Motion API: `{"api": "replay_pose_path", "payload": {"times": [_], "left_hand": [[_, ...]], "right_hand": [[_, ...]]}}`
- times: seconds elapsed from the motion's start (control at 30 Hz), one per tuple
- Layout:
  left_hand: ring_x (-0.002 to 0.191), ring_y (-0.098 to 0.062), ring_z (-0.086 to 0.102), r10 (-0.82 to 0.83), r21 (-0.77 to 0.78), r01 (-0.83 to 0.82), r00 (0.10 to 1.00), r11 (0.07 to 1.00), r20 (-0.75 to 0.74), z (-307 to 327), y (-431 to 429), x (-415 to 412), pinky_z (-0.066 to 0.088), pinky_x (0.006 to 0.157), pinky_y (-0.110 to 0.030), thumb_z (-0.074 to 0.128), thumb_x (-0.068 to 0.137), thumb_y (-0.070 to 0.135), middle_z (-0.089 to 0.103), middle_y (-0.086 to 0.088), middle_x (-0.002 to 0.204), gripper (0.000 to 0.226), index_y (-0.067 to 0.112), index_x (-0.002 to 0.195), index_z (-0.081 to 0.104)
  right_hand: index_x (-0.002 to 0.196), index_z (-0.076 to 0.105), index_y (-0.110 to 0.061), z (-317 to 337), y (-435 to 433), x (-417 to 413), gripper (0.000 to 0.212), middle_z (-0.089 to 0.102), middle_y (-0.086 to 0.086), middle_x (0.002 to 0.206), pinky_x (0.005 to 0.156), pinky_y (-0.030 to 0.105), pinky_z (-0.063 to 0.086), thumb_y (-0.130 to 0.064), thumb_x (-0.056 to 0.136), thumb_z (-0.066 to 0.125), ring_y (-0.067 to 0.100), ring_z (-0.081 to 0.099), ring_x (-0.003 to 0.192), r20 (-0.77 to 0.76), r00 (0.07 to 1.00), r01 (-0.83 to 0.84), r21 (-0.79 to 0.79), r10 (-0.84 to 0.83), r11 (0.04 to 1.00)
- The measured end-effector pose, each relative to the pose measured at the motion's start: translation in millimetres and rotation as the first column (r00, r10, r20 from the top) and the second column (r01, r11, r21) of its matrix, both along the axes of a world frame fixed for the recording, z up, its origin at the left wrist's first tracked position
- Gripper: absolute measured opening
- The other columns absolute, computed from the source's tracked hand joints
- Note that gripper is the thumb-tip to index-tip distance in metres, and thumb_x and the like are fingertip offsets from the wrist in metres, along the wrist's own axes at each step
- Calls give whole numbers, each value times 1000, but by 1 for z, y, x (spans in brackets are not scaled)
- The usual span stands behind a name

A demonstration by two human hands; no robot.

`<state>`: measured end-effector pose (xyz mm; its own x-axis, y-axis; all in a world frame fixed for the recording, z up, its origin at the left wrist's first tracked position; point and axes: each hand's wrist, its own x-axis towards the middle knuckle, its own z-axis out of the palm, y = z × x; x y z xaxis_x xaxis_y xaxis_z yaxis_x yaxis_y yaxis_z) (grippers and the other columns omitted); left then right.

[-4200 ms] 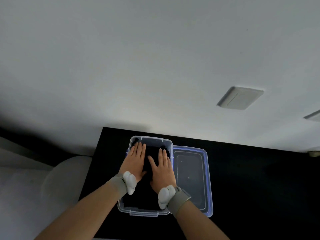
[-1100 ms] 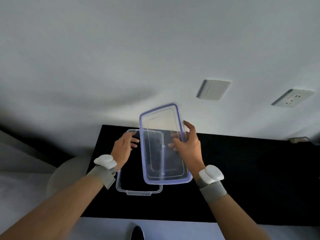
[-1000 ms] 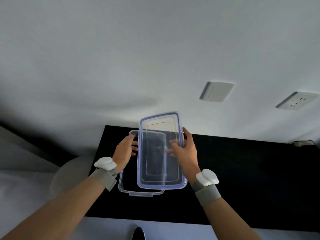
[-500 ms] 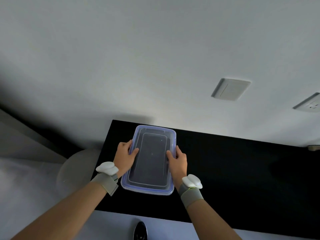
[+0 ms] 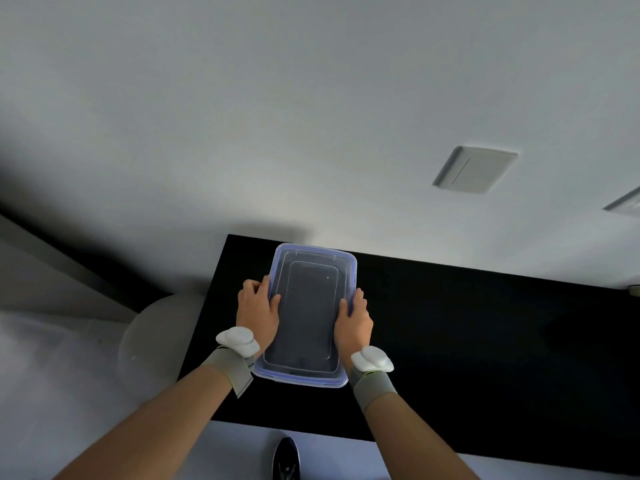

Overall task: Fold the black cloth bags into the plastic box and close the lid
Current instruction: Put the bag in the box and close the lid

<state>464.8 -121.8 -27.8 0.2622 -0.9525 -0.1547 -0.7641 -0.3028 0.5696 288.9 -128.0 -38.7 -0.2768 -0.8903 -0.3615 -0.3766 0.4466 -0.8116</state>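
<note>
A clear plastic box stands on the left part of a black table. Its clear lid with a blue rim lies flat on top of the box. Dark cloth shows dimly through the lid; I cannot make out the bags themselves. My left hand grips the lid's left edge, thumb on top and fingers curled over the side. My right hand holds the right edge the same way. Both wrists wear grey bands with white pods.
The table butts against a pale wall with a switch plate and a socket at the right. A round pale stool stands left of the table. A dark shoe tip shows below the table's near edge.
The lid, held tilted above the box a second ago, came down flat onto it. Both hands have slid to the long side edges and now stay there.
</note>
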Motion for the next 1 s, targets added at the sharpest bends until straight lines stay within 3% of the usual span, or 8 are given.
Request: {"api": "replay_pose_path", "payload": {"times": [0.17, 0.4, 0.47, 0.53, 0.67, 0.73, 0.83, 1.0], "left_hand": [[111, -33, 48, -24, 30, 24, 999, 999, 21, -7, -2, 4, 46, 92, -38, 50, 101, 23, 44, -18, 126, 50, 3, 145, 40], [115, -31, 45, -72, 41, 70, 996, 997, 50, -9, -8, 8, 47, 87, -35, 52, 100, 28, 41, -16, 130, 52, 9, 147, 39], [119, -32, 45, -60, 44, 61, 998, 997, -16, -12, -9, 12, 47, 92, -37, 55, 99, 29, 41, -16, 133, 54, 12, 147, 40], [125, -33, 45, -9, 84, 25, 981, 996, -192, -14, -10, 20, 43, 103, -41, 58, 97, 29, 39, -16, 139, 56, 16, 148, 39], [124, -29, 53, 214, 306, -36, 792, 951, -571, 3, -15, 23, 44, 103, -39, 61, 96, 28, 49, -12, 141, 71, 17, 154, 22], [124, -31, 53, 340, 410, -82, 717, 908, -609, 11, -20, 23, 43, 99, -37, 65, 94, 25, 52, -15, 139, 76, 7, 153, 21], [111, -31, 60, 410, 467, -99, 658, 879, -632, 10, -27, 28, 48, 93, -37, 70, 90, 19, 59, -18, 132, 59, -1, 139, 46], [111, -31, 62, 310, 394, -56, 721, 917, -619, 2, -25, 25, 49, 98, -39, 63, 96, 18, 64, -15, 126, 41, 1, 132, 56]], "right_hand": [[156, 22, -10, -1, -4, 0, 55, 22, 13, 164, 122, 42, 24, -21, 106, 41, 27, 15, 153, -28, 999, -28, 11, 29, 1000], [156, 21, -11, -10, -8, -2, 56, 34, 11, 159, 114, 48, 36, -26, 106, 40, 32, 34, 145, -73, 994, -81, 22, 82, 996], [157, 21, -13, -11, -8, -3, 57, 39, 13, 156, 112, 48, 40, -29, 105, 40, 33, 41, 141, -71, 993, -91, 34, 93, 995], [157, 19, -15, -12, -7, -5, 59, 46, 14, 151, 108, 47, 45, -33, 105, 41, 33, 48, 135, -69, 992, -108, 43, 110, 993], [157, 18, -16, -8, -6, -9, 60, 56, 14, 141, 101, 45, 50, -33, 105, 42, 32, 58, 125, -65, 988, -137, 41, 140, 990], [157, 18, -16, -7, -7, -10, 60, 57, 14, 139, 100, 45, 51, -33, 105, 42, 32, 59, 122, -63, 986, -149, 47, 151, 988], [158, 18, -18, -6, -6, -13, 60, 57, 13, 140, 100, 43, 50, -34, 105, 42, 31, 59, 122, -59, 985, -159, 54, 162, 986], [158, 17, -20, -4, -5, -16, 61, 57, 12, 139, 100, 36, 50, -34, 105, 44, 29, 58, 123, -29, 985, -168, 64, 170, 984]]}}
